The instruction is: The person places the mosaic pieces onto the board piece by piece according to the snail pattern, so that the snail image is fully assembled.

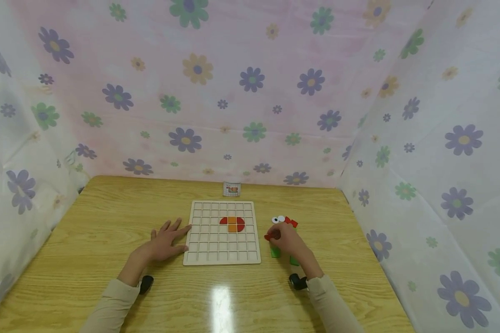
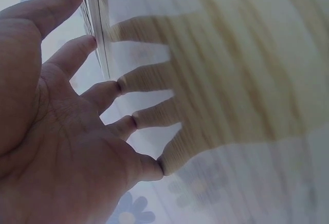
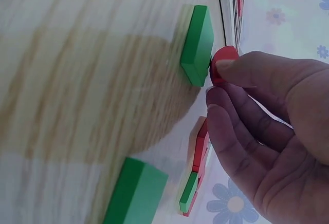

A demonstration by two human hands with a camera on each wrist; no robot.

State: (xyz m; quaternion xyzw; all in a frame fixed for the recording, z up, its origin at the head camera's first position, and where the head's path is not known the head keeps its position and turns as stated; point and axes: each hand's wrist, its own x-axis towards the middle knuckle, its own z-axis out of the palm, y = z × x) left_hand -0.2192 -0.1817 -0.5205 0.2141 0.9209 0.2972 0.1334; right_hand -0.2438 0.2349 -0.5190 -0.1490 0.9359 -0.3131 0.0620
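A pale wooden grid board [image 1: 208, 254] lies mid-table, with red pieces [image 1: 240, 225] and orange pieces [image 1: 232, 224] set in a few of its squares. My left hand [image 1: 166, 243] is spread flat on the table, thumb and fingertip at the board's left edge; its spread fingers [image 2: 103, 95] also show in the left wrist view. To the right of the board my right hand [image 1: 285, 238] pinches a red rounded piece [image 3: 224, 62] between thumb and fingers. Close by that hand lie a green block [image 3: 198, 47] and another green block [image 3: 136, 190].
Two round eye pieces [image 1: 278, 219] and red pieces [image 1: 291, 222] lie just beyond the right hand. A small picture card [image 1: 232, 189] sits behind the board near the table's back edge. Flowered cloth [image 1: 216, 106] walls in the table at the back and sides.
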